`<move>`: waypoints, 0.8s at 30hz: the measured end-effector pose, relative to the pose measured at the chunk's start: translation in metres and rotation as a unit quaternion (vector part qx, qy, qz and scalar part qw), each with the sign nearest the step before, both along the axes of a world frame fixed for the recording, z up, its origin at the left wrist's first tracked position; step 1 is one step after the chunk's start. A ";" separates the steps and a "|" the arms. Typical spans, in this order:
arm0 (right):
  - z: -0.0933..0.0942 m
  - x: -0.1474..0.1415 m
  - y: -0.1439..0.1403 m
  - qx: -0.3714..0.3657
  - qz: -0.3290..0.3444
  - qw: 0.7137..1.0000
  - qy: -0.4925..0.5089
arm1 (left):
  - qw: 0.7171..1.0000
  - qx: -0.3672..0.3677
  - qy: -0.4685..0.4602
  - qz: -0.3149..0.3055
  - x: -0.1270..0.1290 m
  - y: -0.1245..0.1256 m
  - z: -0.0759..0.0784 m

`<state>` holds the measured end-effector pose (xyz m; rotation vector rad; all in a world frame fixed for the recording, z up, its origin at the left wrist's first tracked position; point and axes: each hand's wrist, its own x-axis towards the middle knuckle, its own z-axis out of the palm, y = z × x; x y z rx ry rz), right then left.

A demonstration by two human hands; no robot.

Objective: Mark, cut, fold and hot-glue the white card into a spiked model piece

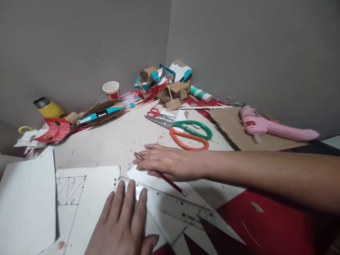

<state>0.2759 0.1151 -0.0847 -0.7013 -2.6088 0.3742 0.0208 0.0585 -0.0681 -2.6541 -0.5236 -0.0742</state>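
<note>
My left hand [123, 221] lies with its fingers spread over the left end of a clear plastic ruler [170, 199]. The ruler rests slantwise across white paper pieces [164, 216]. Beyond it, my right hand [167, 161] reaches in from the right, palm down, low over the paper. A dark red pencil [172, 183] is tucked among its fingers, tip towards the upper left, blunt end over the ruler. Left of my left hand is a white sheet with drawn lines [98, 177], partly under a blank white card [26, 198].
Large scissors with green and orange handles [190, 134] lie past my right hand, near small red-handled scissors [153, 112]. A pink glue gun [278, 129] rests on brown cardboard [225, 124]. Along the wall are a paper cup [111, 91], a yellow bottle [50, 109] and cardboard scraps [177, 88].
</note>
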 end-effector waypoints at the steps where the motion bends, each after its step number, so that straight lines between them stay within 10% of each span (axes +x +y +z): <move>1: 0.000 0.002 -0.001 -0.005 -0.001 1.000 0.000 | 1.000 0.001 0.006 -0.004 -0.001 -0.001 -0.001; 24: 0.009 0.005 0.002 -0.039 0.013 0.999 -0.009 | 0.999 0.002 0.008 -0.036 -0.002 0.009 -0.002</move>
